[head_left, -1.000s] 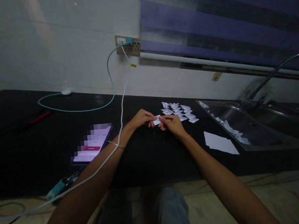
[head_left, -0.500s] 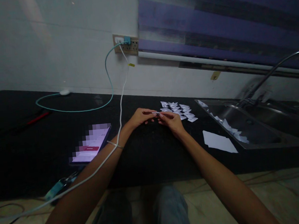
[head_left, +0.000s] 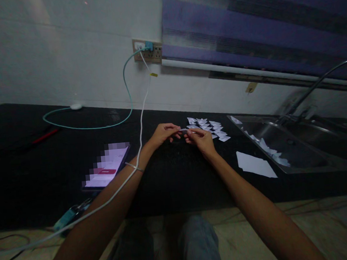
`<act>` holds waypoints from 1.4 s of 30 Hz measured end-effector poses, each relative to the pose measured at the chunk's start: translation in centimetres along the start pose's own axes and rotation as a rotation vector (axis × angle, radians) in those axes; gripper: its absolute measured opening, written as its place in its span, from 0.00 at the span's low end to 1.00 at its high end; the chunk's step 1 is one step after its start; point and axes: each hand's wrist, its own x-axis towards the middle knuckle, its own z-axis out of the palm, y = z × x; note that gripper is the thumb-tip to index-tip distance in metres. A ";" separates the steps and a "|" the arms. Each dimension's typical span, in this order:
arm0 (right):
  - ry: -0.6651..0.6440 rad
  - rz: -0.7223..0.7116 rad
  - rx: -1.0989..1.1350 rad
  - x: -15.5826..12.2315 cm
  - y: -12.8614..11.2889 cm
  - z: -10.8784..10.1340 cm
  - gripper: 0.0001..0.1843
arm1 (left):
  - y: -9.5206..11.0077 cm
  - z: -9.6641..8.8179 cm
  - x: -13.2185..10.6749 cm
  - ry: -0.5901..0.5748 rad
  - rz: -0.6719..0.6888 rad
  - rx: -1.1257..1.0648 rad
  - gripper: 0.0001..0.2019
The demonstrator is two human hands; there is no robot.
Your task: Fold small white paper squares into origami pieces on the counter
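Observation:
My left hand (head_left: 162, 133) and my right hand (head_left: 201, 139) meet over the black counter (head_left: 171, 178). Both pinch one small white paper piece (head_left: 183, 131) between their fingertips, seen nearly edge-on. Just behind my right hand lies a cluster of several small folded white papers (head_left: 211, 128). A thin bracelet sits on my left wrist.
A lit phone (head_left: 106, 168) lies left of my left arm, with a white cable (head_left: 140, 120) running up to a wall socket (head_left: 148, 53). A flat white sheet (head_left: 255, 165) lies at right, beside a steel sink (head_left: 296, 147) holding paper scraps. A teal cable (head_left: 88, 125) loops at back left.
The paper piece, held flat and plainly visible a second ago, has turned nearly edge-on between my fingertips. Both hands have lifted slightly and stayed together.

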 end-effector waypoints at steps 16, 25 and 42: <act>0.050 0.054 0.019 0.4 0.2 -0.2 0.22 | -1.0 -0.2 0.4 -0.134 0.000 -0.008 0.13; 0.079 0.115 0.206 0.4 0.1 0.2 0.19 | -0.6 0.0 0.2 -0.058 0.025 -0.021 0.14; 0.140 0.120 0.199 0.5 0.4 0.3 0.14 | -0.2 0.3 0.0 -0.049 0.026 0.081 0.14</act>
